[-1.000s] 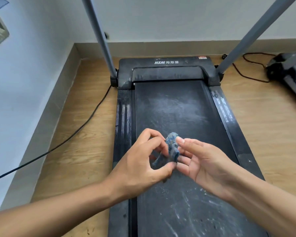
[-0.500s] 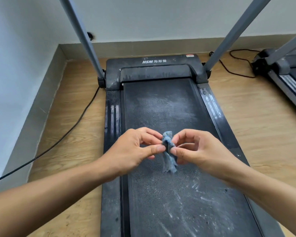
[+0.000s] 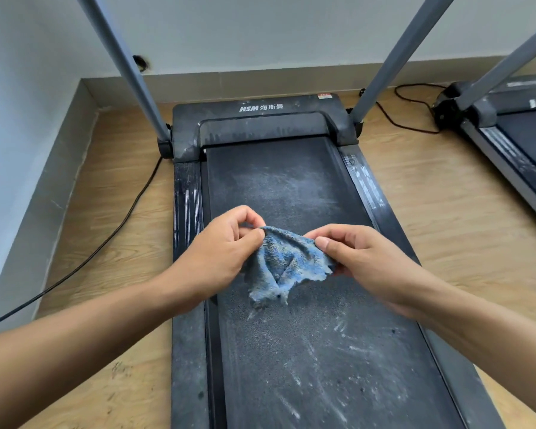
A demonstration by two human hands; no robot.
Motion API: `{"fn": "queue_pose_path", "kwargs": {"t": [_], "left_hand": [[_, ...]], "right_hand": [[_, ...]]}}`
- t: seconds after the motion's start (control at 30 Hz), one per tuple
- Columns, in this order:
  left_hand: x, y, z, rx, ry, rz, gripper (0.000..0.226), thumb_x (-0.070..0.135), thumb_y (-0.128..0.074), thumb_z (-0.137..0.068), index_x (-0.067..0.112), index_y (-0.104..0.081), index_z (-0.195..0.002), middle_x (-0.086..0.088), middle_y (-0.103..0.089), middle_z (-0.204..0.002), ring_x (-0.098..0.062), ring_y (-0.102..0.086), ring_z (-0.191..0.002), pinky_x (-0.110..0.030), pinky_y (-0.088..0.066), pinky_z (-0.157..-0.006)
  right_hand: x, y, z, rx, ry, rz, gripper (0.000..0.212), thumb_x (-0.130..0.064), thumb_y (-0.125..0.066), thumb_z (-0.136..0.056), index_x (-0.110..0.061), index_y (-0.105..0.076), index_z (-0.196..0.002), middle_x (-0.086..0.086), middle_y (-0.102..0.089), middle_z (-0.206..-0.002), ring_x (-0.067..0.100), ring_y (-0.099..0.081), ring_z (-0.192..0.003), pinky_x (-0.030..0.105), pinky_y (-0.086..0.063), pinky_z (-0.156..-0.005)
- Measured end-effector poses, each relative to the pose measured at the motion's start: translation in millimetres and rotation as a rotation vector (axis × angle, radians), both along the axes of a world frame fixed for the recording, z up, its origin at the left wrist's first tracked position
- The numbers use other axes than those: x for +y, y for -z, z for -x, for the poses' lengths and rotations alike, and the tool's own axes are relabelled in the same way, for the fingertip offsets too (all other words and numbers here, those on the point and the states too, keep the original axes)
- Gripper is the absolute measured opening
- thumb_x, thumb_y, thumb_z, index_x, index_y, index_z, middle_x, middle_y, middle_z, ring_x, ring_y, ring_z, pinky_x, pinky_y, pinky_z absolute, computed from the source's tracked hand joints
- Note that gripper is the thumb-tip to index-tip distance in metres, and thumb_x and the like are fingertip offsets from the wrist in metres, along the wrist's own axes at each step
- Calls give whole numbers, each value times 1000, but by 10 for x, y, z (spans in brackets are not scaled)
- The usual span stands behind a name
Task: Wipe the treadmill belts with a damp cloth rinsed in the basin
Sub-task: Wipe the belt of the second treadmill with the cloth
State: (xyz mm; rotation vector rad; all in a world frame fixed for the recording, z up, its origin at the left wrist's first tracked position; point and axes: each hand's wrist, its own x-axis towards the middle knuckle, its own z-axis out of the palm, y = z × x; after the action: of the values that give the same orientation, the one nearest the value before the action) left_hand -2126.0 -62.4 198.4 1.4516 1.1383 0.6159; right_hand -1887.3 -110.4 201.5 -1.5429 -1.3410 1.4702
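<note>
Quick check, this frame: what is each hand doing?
Left hand: closed, pinching the blue cloth's left edge.
Right hand: closed, pinching its right edge.

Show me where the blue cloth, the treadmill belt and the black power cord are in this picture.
blue cloth [image 3: 287,261], head view, on the middle of the spread fabric between the hands.
treadmill belt [image 3: 279,187], head view, on the dusty bare patch ahead of the hands.
black power cord [image 3: 127,212], head view, on the stretch lying across the wooden floor at left.
</note>
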Motion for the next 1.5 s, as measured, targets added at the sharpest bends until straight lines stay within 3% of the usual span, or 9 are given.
{"fn": "queue_pose_path", "kwargs": {"t": [0.17,0.37,0.5,0.63,0.87,1.13,1.23,1.37,1.5], "left_hand": [[20,68,66,21,37,4,25,11,-56,-106,35,-62,-105,-12,-71,-93,-19,-59,-73,-35,-45,-71],[-186,1,24,283,92,-641,19,13,-64,-90,30,-58,-92,12,-58,-103,-14,-59,-104,-32,-45,-91],[-400,-67,-114,179,285,-344,39,61,-75,-88,26,-58,-89,8,-61,-92,-14,-61,-89,-29,-50,-78],[-389,30,-174,145,109,-269,33,45,-82,-88,22,-61,-78,11,-65,-77,-1,-58,-71,-21,-43,-70],[-309,70,-74,-1,198,-57,28,43,-71,-86,16,-67,-93,-17,-71,-89,-37,-65,-80,-62,-56,-91],[-26,44,87,-27,37,-64,17,31,-57,-82,15,-52,-83,-4,-51,-73,-19,-43,-72,-40,-40,-70],[5,-6,59,7,74,-124,14,27,-55,-99,18,-50,-89,4,-48,-70,-15,-38,-65,-33,-34,-61],[6,-94,-14,19,225,-196,10,27,-53,-107,22,-51,-99,10,-60,-73,-10,-44,-63,-27,-36,-63],[-4,-187,-40,-32,289,-117,7,28,-57,-105,21,-55,-104,7,-73,-80,-14,-52,-65,-31,-43,-64]], "right_hand": [[-11,-39,-12,314,157,108,14,-16,-58,-104,-11,-70,-110,6,-71,-95,18,-67,-87,38,-61,-83],[-53,-104,31,415,153,86,22,-22,-65,-97,-12,-72,-115,7,-70,-90,13,-66,-75,26,-56,-66],[-80,-112,65,473,73,110,29,-15,-62,-98,-6,-74,-123,16,-74,-107,22,-70,-93,34,-60,-81],[-83,-126,88,502,24,119,38,-2,-65,-92,-7,-71,-129,31,-66,-128,31,-66,-111,43,-58,-97],[-59,-104,113,206,39,-34,33,5,-75,-90,-14,-75,-117,13,-72,-94,17,-69,-87,26,-59,-80],[-28,-113,13,-485,-242,-168,37,-13,-59,-83,-39,-78,-101,-4,-51,-77,6,-47,-63,28,-42,-63],[-92,-92,102,-551,-326,-169,19,-21,-48,-74,-26,-65,-74,-5,-49,-81,12,-51,-69,38,-44,-66],[-123,-15,245,-59,-219,-34,29,-18,-58,-78,-6,-68,-103,10,-70,-108,21,-66,-100,50,-53,-98],[-153,-50,365,394,-63,118,49,-24,-76,-89,6,-61,-124,31,-69,-122,31,-69,-103,48,-54,-93]]}}
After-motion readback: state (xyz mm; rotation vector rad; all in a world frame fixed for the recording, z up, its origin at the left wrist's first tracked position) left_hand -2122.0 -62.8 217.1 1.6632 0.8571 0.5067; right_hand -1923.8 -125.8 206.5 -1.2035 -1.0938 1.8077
